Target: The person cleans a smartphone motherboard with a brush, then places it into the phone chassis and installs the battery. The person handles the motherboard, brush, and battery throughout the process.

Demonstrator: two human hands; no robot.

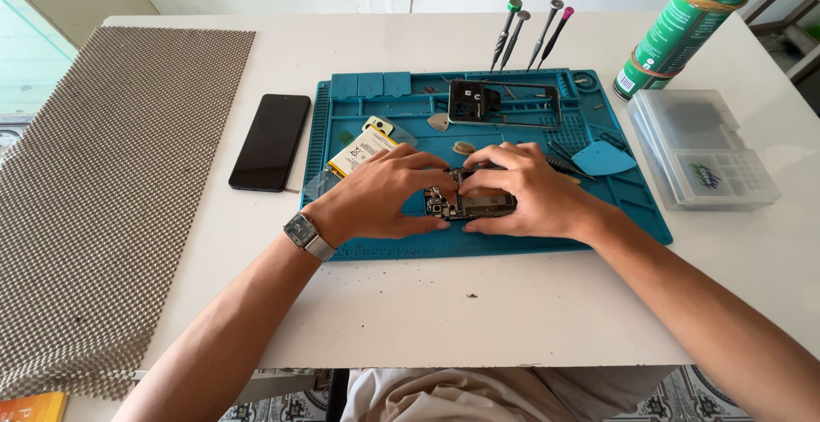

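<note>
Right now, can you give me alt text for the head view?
Both hands, left hand and right hand, grip a bare circuit board on a blue repair mat. Screwdrivers stand behind; a dark phone lies left.

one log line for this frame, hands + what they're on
left hand: on circuit board | right hand: on circuit board | base: blue repair mat | nearby: black phone, battery

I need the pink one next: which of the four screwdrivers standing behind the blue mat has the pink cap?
The rightmost screwdriver, the only pink-capped one; the leftmost is green-capped and the middle two grey.
</note>
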